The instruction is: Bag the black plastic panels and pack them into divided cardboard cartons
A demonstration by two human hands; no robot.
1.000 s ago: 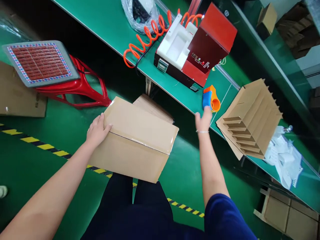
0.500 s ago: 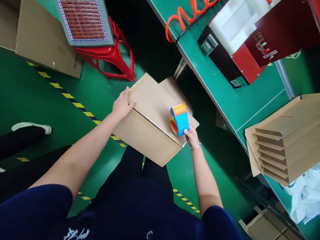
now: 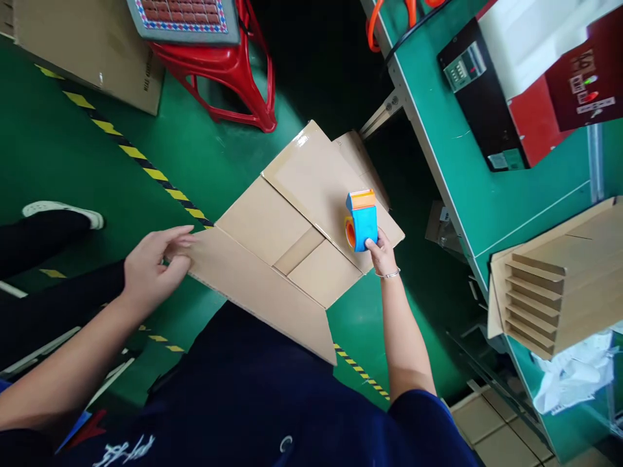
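A cardboard box (image 3: 292, 194) sits in front of my body, with a long flap (image 3: 263, 279) folded out toward me. Inner flaps (image 3: 272, 220) lie across its opening with a narrow gap between them. My left hand (image 3: 158, 266) is at the left end of the long flap, thumb and fingers apart; whether the fingertips touch the cardboard is unclear. In my right hand (image 3: 383, 251) is a blue and orange tape dispenser (image 3: 365, 224), held against or just above the box's upper right side. Its tape roll is partly hidden.
A red stool (image 3: 233, 78) with a patterned cushion stands ahead, beside a large carton (image 3: 97, 52). To the right runs a green workbench (image 3: 452, 149) carrying a red and black machine (image 3: 506, 117) and a slotted cardboard stack (image 3: 540, 285). Another person's shoe (image 3: 65, 211) shows at left.
My left hand has left the box's upper edge and moved left toward me. The long flap has swung out, showing the inner flaps. My right hand keeps the tape dispenser.
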